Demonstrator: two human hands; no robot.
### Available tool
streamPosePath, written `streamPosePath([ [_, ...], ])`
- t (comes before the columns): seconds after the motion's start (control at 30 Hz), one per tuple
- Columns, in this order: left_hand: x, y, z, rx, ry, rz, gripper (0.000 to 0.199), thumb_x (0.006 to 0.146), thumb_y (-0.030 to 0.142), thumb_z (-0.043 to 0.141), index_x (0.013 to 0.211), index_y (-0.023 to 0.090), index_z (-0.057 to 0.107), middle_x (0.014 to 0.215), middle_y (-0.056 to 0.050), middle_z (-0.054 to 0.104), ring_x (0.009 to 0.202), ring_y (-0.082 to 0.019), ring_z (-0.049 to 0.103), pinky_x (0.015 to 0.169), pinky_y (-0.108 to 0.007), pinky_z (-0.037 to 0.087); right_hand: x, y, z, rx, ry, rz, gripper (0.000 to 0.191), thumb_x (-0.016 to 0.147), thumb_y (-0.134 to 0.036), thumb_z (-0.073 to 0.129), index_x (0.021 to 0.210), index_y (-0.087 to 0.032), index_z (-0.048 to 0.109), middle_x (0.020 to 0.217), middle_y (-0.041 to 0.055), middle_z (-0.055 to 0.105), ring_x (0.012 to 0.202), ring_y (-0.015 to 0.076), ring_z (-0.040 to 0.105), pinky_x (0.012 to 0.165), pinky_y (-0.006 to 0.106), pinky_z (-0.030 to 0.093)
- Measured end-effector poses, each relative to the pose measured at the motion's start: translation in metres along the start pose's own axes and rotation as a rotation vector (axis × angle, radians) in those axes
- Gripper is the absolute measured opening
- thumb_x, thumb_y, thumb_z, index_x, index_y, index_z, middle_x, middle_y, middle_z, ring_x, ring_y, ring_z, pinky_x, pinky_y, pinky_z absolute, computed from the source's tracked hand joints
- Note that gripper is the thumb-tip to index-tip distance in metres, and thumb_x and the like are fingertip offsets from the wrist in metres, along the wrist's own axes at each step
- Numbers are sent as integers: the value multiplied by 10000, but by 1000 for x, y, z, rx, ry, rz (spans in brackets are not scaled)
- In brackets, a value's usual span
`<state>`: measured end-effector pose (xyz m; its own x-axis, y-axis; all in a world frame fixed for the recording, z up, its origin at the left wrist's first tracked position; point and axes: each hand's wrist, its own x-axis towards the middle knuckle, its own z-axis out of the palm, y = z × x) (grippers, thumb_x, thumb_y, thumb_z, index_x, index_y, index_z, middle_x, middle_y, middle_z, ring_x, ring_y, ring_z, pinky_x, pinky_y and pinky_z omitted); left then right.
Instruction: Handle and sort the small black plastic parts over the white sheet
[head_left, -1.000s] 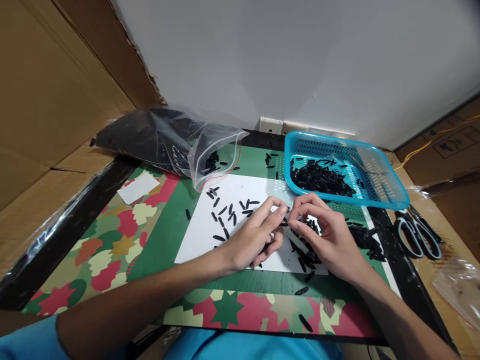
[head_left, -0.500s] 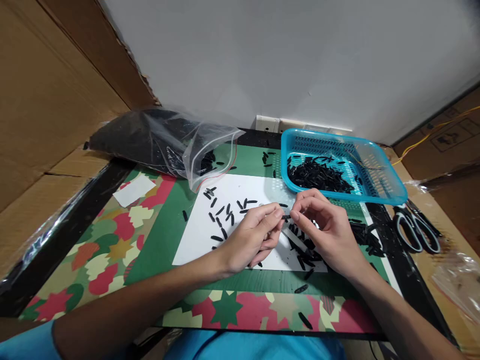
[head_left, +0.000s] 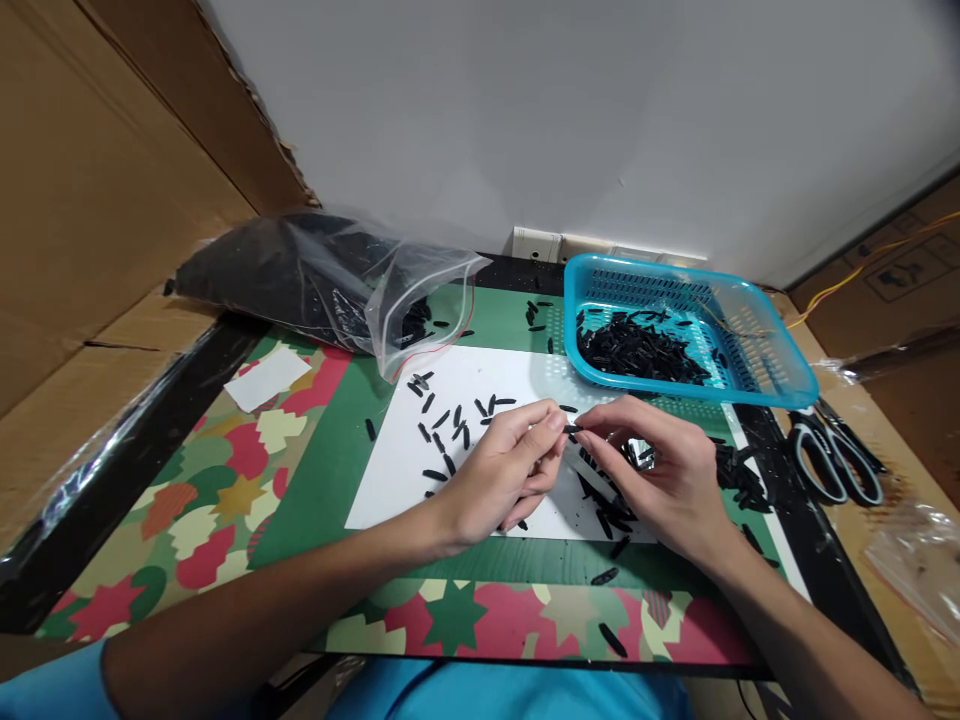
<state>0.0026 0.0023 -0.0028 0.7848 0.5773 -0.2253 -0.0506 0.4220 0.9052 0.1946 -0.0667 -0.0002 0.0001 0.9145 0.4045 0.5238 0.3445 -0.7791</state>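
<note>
My left hand (head_left: pixel 501 468) and my right hand (head_left: pixel 654 470) meet fingertip to fingertip over a white sheet (head_left: pixel 397 470). Between the tips of both hands is one small black piece (head_left: pixel 571 429), pinched from each side. Several loose black pieces (head_left: pixel 450 425) lie scattered on the sheet to the left of my hands. A heap of black pieces (head_left: pixel 609 510) sits under and beside my right hand, partly hidden by it.
A blue plastic basket (head_left: pixel 757 375) with several black pieces stands at the back right. An open zip bag (head_left: pixel 322 280) of black pieces lies at the back left. Scissors (head_left: pixel 836 462) rest at the right edge. Cardboard walls stand on the left. The patterned mat (head_left: pixel 225 490) covers the table.
My right hand has lowered and flattened, with its fingers moved left onto the piece at my left fingertips. The view shifted slightly.
</note>
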Motion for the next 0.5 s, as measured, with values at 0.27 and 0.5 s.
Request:
streamPosePath([
  [0.27,0,1,0,18,-1,-11,396,1105,525,462,873,205,480,538,128,364,314,-16,265,323,-99,227,3,1,0,62,50,114,80,997,-203,715,953,-226,777,889,-11,791,723,125,707,676,228,562],
  [0.5,1,-1,-1,1,-1,12,414,1103,524,472,833,211,436,543,124,379,317,-18,289,324,-104,230,2,0,1,99,47,163,79,991,-229,726,945,-227,790,884,-8,801,726,129,723,660,220,568],
])
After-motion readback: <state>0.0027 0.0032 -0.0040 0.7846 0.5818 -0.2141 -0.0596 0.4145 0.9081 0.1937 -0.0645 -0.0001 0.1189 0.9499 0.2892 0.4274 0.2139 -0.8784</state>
